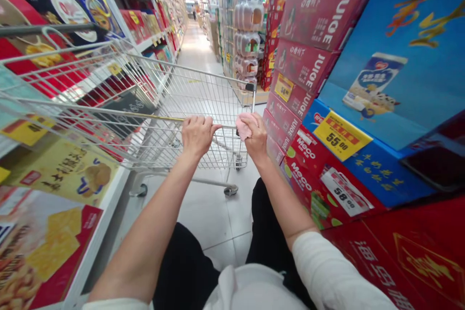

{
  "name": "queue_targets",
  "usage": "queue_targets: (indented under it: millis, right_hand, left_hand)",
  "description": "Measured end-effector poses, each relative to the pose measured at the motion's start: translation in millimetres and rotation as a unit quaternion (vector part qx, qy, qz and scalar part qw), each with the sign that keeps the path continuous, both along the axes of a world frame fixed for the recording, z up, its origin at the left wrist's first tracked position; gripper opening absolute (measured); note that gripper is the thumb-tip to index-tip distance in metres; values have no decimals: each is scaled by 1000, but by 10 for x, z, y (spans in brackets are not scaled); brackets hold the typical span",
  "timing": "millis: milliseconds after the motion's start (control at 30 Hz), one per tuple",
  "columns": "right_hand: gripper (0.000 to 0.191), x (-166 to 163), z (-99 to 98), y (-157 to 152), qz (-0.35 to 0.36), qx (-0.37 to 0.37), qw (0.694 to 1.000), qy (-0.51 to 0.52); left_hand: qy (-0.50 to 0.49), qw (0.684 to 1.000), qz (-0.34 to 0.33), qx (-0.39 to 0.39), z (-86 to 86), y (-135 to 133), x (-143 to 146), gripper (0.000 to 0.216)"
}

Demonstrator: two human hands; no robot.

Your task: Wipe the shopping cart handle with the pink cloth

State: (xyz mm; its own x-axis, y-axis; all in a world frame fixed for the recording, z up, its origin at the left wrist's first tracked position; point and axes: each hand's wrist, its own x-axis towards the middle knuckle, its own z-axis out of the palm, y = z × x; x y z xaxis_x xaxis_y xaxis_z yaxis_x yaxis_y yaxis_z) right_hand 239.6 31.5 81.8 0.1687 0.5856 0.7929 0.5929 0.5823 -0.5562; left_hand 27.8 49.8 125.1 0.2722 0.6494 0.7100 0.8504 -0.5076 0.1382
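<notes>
A wire shopping cart stands in front of me in a store aisle, its basket showing nothing inside. My left hand is wrapped round the cart's handle bar. My right hand is closed on a small pink cloth and presses it against the right end of the same bar.
Shelves of boxed snacks run close along the left. Stacked red and blue gift cartons with yellow price tags crowd the right. The pale tiled aisle stretches ahead past a display of packaged bottles.
</notes>
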Motion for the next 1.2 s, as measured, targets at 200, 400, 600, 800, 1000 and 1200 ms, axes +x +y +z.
queue_targets:
  millis: [200,400,600,800,1000,1200]
  right_hand:
    - [31,63,-62,-30,-84,7,995,-47]
    - [47,254,-162,-67,-84,6,989,-118]
    - [47,-199,-360,-48,-85,34,993,-77]
    - [47,-44,-478,21,-94,77,990,-71]
    - [40,-464,-371,30,-130,75,987,-61]
    - [37,-282,-354,80,-158,83,983,-46]
  left_hand:
    - [27,996,71,-38,46,-173,358,54]
    - [57,995,64,-41,34,-266,481,49]
    - [56,997,32,-36,11,-267,534,33]
    - [46,998,8,-44,34,-314,560,36]
    - [46,998,25,-31,23,-310,537,54]
    - [49,998,8,-33,25,-328,459,65]
